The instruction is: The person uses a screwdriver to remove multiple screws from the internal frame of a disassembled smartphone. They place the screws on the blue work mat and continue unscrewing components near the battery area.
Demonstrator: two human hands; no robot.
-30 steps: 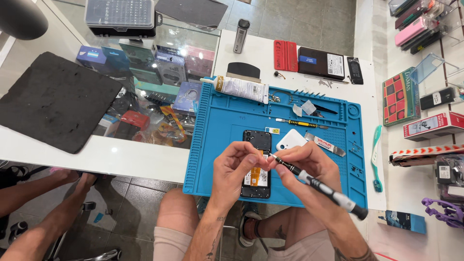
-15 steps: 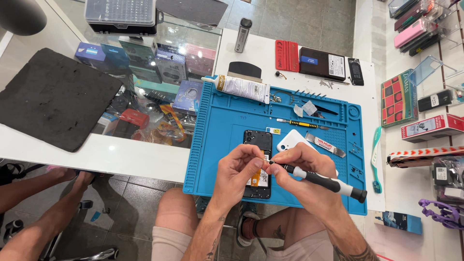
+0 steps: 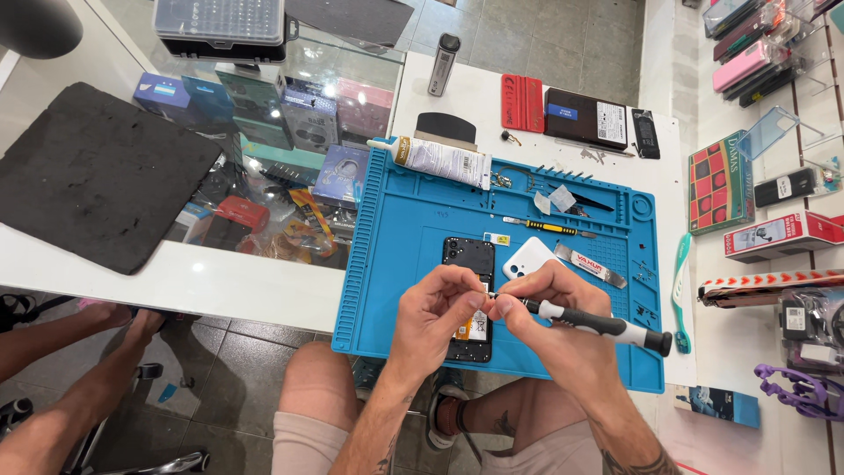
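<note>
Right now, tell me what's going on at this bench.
A person is working on an opened phone lying on a blue mat. The right hand holds a black-and-white screwdriver, tip at the phone's middle. The left hand pinches right at the tip. A glue tube lies on the mat's far edge.

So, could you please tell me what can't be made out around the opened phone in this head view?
- Screwdriver tip: hidden between the left hand and right hand.
- Any screw there: too small to see.
- Middle of the phone: covered by both hands.
- Person at the lower left: cut off by the frame edge.
</note>
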